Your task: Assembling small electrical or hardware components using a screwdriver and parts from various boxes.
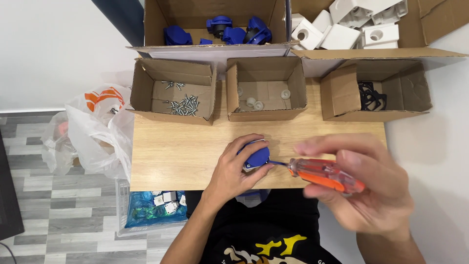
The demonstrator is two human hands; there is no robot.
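My left hand (pixel 235 168) grips a small blue plastic part (pixel 256 155) with a white piece under it, held against the wooden table (pixel 171 156) near its front edge. My right hand (pixel 371 181) holds an orange-handled screwdriver (pixel 325 174) lying almost level, its thin shaft pointing left with the tip touching the blue part. The right hand is blurred.
Three small cardboard boxes stand along the table's back: one with screws (pixel 181 104), one with white round bits (pixel 255 102), one with black rings (pixel 371 96). Behind them are larger boxes of blue parts (pixel 220 32) and white housings (pixel 351 24). A plastic bag (pixel 97 132) hangs at the left; a crate (pixel 154 210) sits below.
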